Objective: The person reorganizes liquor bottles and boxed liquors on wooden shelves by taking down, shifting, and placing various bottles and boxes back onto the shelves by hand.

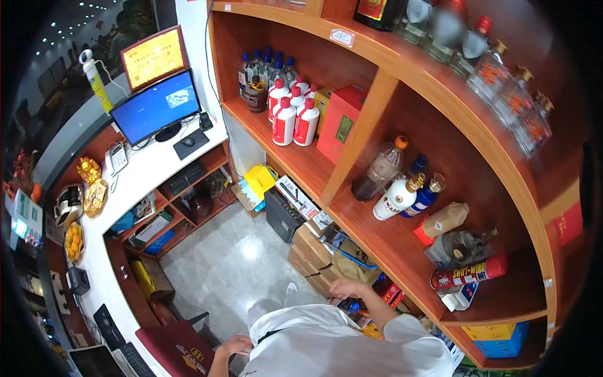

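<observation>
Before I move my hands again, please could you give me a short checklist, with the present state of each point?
1. Left hand is free: cannot tell; no object shows, but the fingers are partly hidden.
2. Right hand is free: cannot tell; its fingers are curled and no object shows.
3. Left side has open space: not ok; the dark red chair is close by.
4. Floor near the right hand is uncluttered: not ok; cardboard boxes sit there.
5. White bottles stand upright: ok.
6. Computer screen is on: ok, it shows blue.
</observation>
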`<state>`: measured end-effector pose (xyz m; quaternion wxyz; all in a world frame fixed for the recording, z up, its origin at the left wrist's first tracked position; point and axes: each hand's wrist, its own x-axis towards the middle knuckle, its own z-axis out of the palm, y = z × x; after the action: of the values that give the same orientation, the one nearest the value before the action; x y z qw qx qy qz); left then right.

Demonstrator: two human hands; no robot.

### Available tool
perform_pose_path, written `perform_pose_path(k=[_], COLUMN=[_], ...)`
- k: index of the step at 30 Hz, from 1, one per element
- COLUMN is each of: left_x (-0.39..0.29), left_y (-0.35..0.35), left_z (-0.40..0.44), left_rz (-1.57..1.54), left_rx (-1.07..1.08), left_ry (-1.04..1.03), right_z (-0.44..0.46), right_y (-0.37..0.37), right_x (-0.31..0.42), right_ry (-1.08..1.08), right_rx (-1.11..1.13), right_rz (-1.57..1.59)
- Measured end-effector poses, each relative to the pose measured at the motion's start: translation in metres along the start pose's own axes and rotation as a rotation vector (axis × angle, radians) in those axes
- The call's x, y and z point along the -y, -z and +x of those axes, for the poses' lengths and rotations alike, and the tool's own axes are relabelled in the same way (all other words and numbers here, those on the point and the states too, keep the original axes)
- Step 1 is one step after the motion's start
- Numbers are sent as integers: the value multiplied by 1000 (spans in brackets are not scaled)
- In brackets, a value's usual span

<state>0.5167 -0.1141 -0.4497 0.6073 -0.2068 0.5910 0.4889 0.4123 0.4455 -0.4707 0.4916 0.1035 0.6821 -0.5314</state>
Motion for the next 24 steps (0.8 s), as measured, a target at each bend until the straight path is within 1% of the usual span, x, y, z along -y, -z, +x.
perform_pose_path(k=[1, 3, 4, 6, 7, 9, 11, 13, 15, 17, 19, 20, 21, 22, 23, 24], left_x=[-10, -34, -45, -67, -79, -107, -141, -187, -230, -278, -321, -336, -341, -305, -342, -364], left_y=[8, 30, 42, 66, 81, 118, 165, 222, 265, 293, 314, 327, 341, 385, 375, 366], left_z=[-8, -24, -28, -36, -40, -48, -57, -69, -78, -79, -74, -68, -62, 9, 2, 4], left_rz=[91, 281, 334, 412, 452, 531, 644, 785, 931, 1037, 1087, 1082, 1075, 1260, 1214, 1225], left_rx=[51, 153, 179, 176, 175, 185, 211, 252, 310, 361, 417, 451, 491, 606, 592, 591], left_ry=[5, 6, -2, -42, -59, -91, -115, -129, -155, -190, -202, -201, -189, -344, -262, -231], right_z=[-1, -31, -24, -19, -26, -25, -12, -4, 30, 6, -17, -22, -13, 2, 10, 10], right_y=[13, 5, 10, -13, -39, -89, -129, -161, -197, -205, -217, -226, -239, -252, -265, -275], right_x=[24, 85, 77, 49, 52, 49, 57, 128, 127, 210, 269, 284, 279, 266, 259, 266], right_ry=[-36, -102, -98, -164, -513, -590, -507, -368, -283, -344, -340, -340, -310, -281, -255, -343], right_rx=[78, 38, 207, 413, 413, 452, 393, 333, 307, 329, 276, 255, 235, 213, 180, 72], right_rz=[71, -152, -378, -526, -403, -108, 56, 9, -178, -108, 23, 94, 34, -24, -85, -50])
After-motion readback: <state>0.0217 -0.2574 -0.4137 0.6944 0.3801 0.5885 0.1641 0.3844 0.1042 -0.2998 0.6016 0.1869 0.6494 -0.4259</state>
